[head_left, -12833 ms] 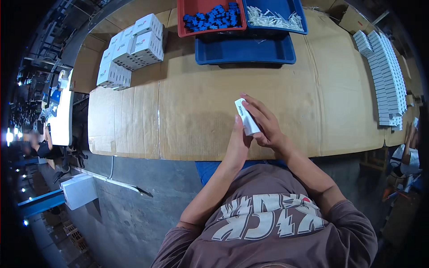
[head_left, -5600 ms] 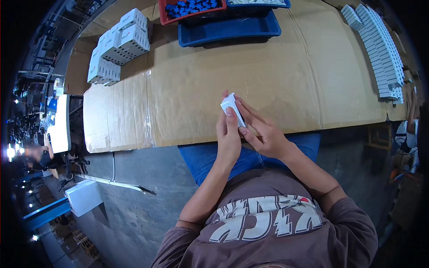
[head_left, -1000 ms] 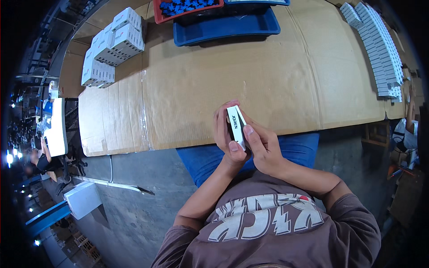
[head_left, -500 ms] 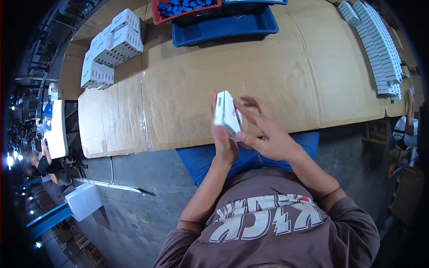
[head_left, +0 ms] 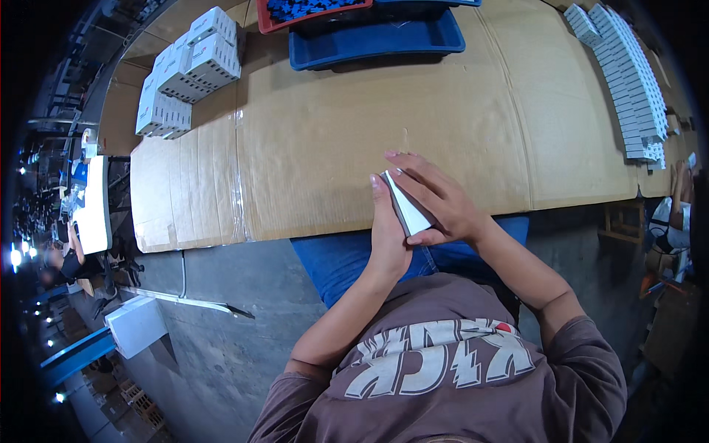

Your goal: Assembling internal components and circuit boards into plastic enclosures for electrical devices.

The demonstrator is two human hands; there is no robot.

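Note:
Between my two hands, over the near edge of the cardboard-covered table, is a small white box [head_left: 410, 210], tilted with a narrow plain side facing up. My left hand [head_left: 389, 229] presses along its left side, thumb near the far end. Across the right side lie the fingers of my right hand [head_left: 441, 201], its thumb at the near end. Both palms hide the box's broad faces.
Stacked white boxes [head_left: 193, 63] stand at the far left of the cardboard table top [head_left: 317, 140]. A long row of white boxes [head_left: 628, 81] lines the right side. At the back are a blue tray [head_left: 377, 46] and a red bin [head_left: 317, 16] holding blue pieces.
The box has shifted slightly right and toward me and turned, so its printed face no longer shows. My right hand has closed in from beside it and now lies flat against it.

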